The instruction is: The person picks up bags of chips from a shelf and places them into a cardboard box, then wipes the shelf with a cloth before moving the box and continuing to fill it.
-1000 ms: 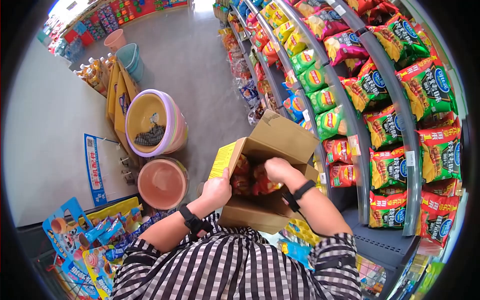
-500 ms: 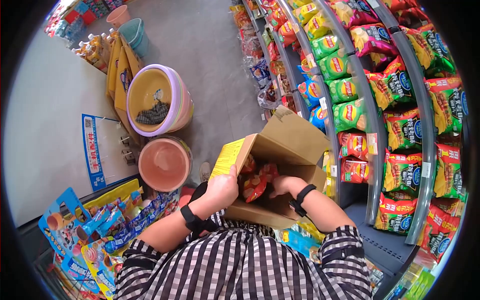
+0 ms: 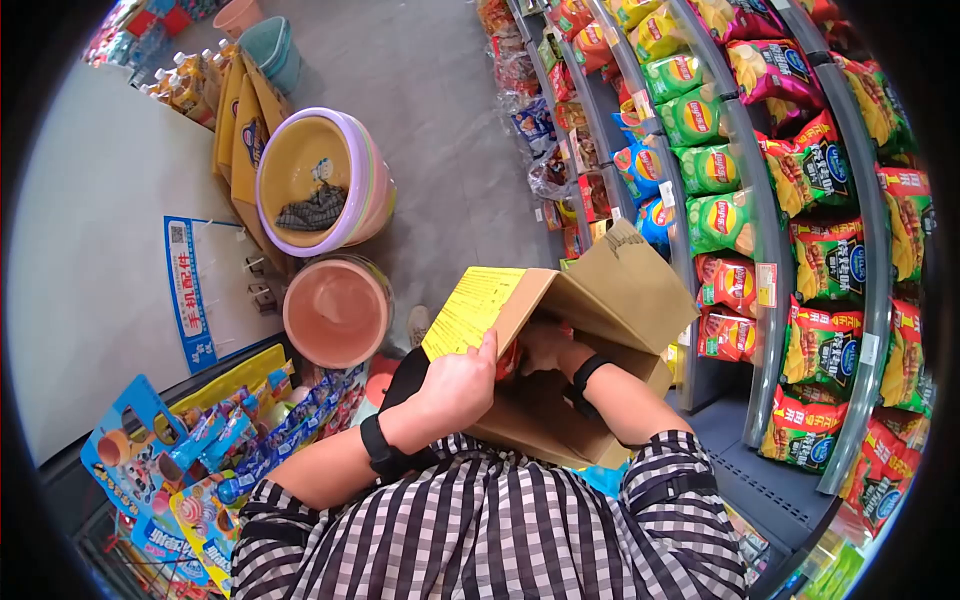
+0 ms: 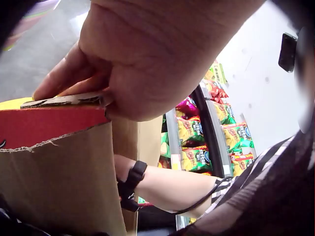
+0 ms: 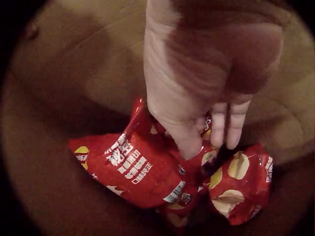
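A cardboard box (image 3: 640, 290) with a yellow printed panel is tilted in front of the checked shirt. My left hand (image 3: 458, 388) grips its near left wall at the top edge; in the left wrist view the fingers of that hand (image 4: 142, 64) bend over the cardboard rim (image 4: 64, 102). Deep in the box, my right hand (image 3: 550, 345) is partly hidden by the wall. The right wrist view has this hand (image 5: 206, 73) pointing down among red chip bags, thumb and fingers pinching a bag (image 5: 209, 156). Another red bag (image 5: 142, 169) lies left of the thumb, and one (image 5: 243, 184) to the right.
Shelves of chip bags (image 3: 820, 260) curve along the right. Stacked basins (image 3: 375, 190) and a pink bucket (image 3: 335, 312) stand on the floor at left, near a white panel (image 3: 100, 230). Snack packs (image 3: 225, 440) fill a rack at lower left.
The head view has shifted, and the box now sits further right and tilts more. My right hand has gone deeper inside; the red bags seen in the box earlier are mostly hidden.
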The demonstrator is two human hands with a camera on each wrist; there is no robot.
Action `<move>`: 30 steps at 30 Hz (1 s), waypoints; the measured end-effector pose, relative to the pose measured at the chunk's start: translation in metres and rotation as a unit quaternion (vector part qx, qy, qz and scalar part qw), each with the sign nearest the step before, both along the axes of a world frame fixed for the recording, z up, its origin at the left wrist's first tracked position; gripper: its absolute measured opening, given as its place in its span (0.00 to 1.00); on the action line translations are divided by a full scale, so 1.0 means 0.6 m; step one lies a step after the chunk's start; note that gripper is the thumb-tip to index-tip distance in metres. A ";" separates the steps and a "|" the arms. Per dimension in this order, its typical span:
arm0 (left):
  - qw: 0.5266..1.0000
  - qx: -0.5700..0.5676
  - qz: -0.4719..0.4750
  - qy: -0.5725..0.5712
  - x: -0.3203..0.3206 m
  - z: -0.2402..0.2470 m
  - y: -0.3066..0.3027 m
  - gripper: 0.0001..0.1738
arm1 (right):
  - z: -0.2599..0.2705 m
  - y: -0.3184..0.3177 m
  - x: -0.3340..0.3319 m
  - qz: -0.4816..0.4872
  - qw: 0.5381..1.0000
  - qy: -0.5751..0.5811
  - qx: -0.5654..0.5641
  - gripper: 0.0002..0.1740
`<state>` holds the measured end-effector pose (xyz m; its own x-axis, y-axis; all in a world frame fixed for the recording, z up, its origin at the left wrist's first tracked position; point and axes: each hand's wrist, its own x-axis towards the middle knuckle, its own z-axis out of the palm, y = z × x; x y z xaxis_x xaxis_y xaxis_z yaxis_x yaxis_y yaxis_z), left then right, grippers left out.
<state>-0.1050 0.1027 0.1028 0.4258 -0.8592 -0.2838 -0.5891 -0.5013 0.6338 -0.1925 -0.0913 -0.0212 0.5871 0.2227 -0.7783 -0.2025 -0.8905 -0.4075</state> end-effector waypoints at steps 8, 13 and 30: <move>0.999 0.047 -0.011 0.019 0.006 0.010 0.008 0.29 | -0.058 0.060 -0.032 -0.085 0.984 -0.033 0.151 0.47; 0.996 0.085 -0.014 0.031 0.014 0.011 0.012 0.28 | -0.069 0.060 -0.040 -0.118 0.981 -0.010 0.154 0.42; 0.989 0.091 0.117 -0.003 0.044 -0.053 -0.020 0.29 | 0.273 0.045 0.018 -0.531 0.715 -0.444 0.098 0.23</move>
<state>-0.0789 0.0907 0.0712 0.6097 -0.6711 -0.4218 -0.4469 -0.7305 0.5164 -0.1816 -0.0640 0.1424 0.7492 -0.6623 -0.0095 -0.3067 -0.3341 -0.8912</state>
